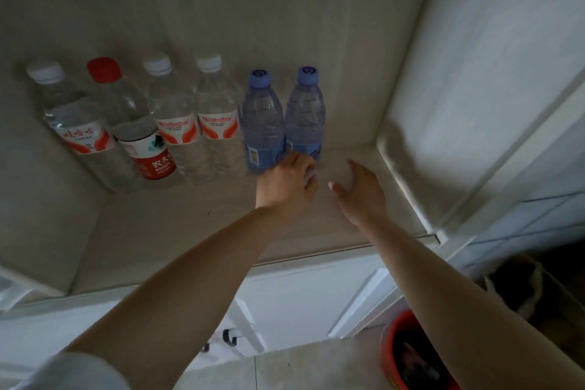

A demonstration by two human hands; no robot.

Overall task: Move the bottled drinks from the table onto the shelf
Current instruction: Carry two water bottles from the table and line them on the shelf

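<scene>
You face a pale, wood-grain alcove (285,25) set in white cabinetry, dimly lit, with its far corners in shadow. A white side panel (474,73) closes it on your right. Below the ledge you see white cabinet doors (300,294) with a dark handle (229,337) near the left door edge. The floor (316,370) is light tile. On it, near right, stands a red bucket (391,355) with dark contents.
</scene>
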